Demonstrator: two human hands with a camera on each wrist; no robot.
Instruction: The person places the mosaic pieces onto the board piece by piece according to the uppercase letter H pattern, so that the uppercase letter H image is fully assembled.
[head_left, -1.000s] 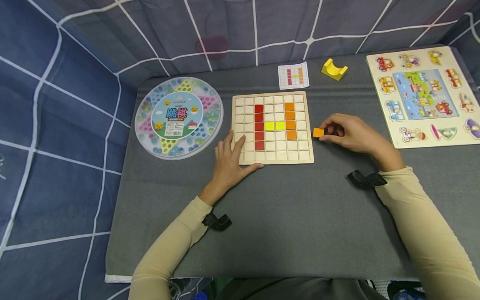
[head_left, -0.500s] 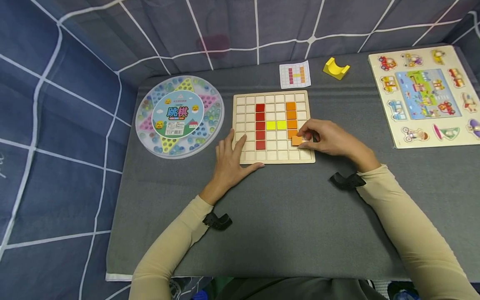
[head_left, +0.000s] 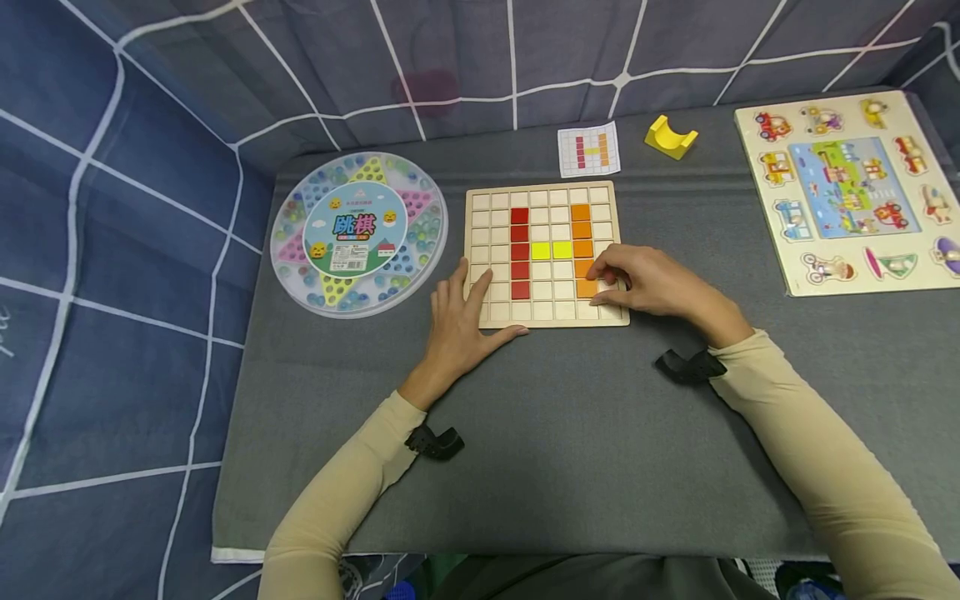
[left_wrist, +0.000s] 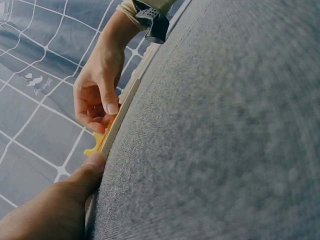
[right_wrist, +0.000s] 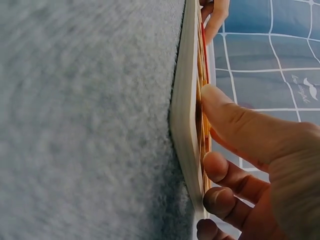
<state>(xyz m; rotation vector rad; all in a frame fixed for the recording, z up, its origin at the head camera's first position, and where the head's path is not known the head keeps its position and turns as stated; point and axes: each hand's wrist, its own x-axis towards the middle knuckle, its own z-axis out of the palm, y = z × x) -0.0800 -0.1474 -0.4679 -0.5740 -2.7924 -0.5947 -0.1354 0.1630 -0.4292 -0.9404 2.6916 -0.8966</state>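
Note:
A square wooden board (head_left: 552, 312) with a grid of pale cells lies on the grey cloth. It bears a column of red tiles (head_left: 520, 251), two yellow tiles (head_left: 551, 250) and a column of orange tiles (head_left: 582, 231). My left hand (head_left: 463, 321) rests with spread fingers on the board's left side, its thumb along the front edge. At the low end of the orange column, my right hand (head_left: 648, 283) has its thumb and forefinger at the edges of one orange tile (head_left: 585, 288), which lies in its cell. In the right wrist view, the thumb (right_wrist: 225, 107) meets the board's face.
Behind the board lies a printed pattern card (head_left: 588, 151), with a yellow curved block (head_left: 670, 138) to its right. A round Chinese checkers set (head_left: 431, 262) sits at the left. A picture puzzle board (head_left: 847, 275) lies at the right. Gridded cloth (head_left: 562, 50) hangs behind.
My right hand has brought the orange tile left from beside the board and lowered it into a cell under the other orange ones. My left hand has stayed in place.

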